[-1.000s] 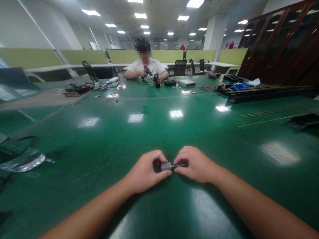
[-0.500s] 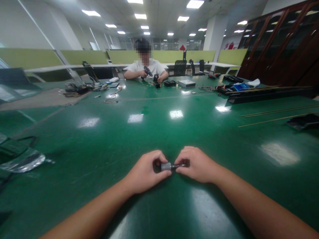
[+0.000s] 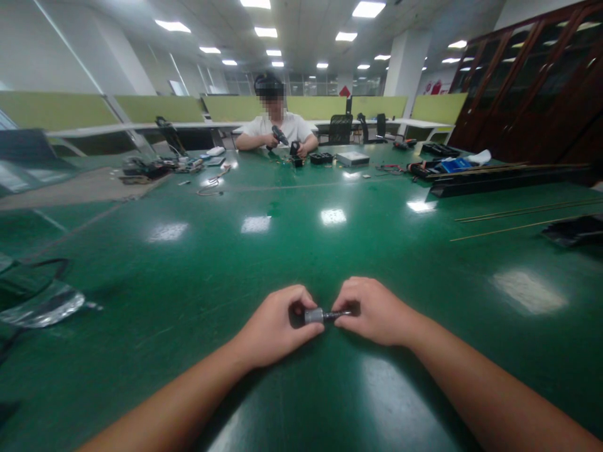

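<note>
A small grey metal cylinder (image 3: 314, 315) with a thin dark shaft (image 3: 332, 315) lies level between my hands, just above or on the green table (image 3: 301, 257); I cannot tell which. My left hand (image 3: 277, 320) is closed around the cylinder, thumb below and fingers above, and its left end is hidden in the grip. On the other side, my right hand (image 3: 372, 311) pinches the shaft between thumb and fingertips. The shaft's far end shows partly inside that hand. The exact kind of the part is too small to make out.
Across the table a person (image 3: 277, 132) in a white shirt holds a power drill (image 3: 279, 134) and a black part. Circuit parts (image 3: 146, 166) lie far left. Black rails (image 3: 509, 179) and thin rods (image 3: 527, 220) are at right. A clear plastic bag (image 3: 44, 304) sits near left.
My right hand has shifted very slightly right along the shaft, so a little more of the shaft shows. My left hand stays put.
</note>
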Available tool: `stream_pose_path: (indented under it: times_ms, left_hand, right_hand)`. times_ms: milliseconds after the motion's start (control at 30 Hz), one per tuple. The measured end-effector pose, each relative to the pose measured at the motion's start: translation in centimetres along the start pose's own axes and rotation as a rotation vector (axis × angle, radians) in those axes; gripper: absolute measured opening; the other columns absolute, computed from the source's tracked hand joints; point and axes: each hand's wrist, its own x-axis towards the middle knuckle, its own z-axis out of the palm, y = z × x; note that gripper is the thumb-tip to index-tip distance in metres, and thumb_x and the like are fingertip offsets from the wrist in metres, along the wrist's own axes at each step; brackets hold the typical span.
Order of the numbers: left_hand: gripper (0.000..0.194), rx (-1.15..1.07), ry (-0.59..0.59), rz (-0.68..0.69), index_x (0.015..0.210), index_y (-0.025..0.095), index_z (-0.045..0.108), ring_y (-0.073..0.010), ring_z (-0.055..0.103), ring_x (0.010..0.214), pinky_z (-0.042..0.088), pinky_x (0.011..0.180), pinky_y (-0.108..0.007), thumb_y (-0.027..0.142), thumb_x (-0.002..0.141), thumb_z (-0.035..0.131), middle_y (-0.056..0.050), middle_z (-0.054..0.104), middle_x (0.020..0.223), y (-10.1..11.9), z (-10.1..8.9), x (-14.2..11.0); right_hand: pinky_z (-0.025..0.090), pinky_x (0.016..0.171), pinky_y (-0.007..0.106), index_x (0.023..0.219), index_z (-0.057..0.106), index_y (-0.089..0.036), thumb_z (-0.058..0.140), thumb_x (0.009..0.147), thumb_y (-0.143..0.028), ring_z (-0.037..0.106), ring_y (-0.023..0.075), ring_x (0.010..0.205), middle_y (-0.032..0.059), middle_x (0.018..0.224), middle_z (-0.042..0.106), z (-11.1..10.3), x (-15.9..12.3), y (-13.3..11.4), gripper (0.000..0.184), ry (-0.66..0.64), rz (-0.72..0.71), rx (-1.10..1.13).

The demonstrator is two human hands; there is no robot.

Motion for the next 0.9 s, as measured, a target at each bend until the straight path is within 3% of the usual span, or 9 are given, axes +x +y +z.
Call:
stream_pose_path:
  times_ms: [900]
  left_hand:
    - [0.016, 0.001, -0.011, -0.011, 0.084, 0.018, 0.059, -0.0171, 0.059, 0.076, 0.044, 0.068, -0.027, 0.027, 0.078, 0.071, -0.001, 0.063, 0.082, 0.14, -0.07, 0.02]
  right_hand:
    - [0.039, 0.065, 0.023, 0.081, 0.073, -0.018, 0.075, 0.073, -0.016, 0.056, 0.0127, 0.071, 0.0000, 0.076, 0.065, -0.70, -0.15, 0.17, 0.009, -0.026, 0.058, 0.017]
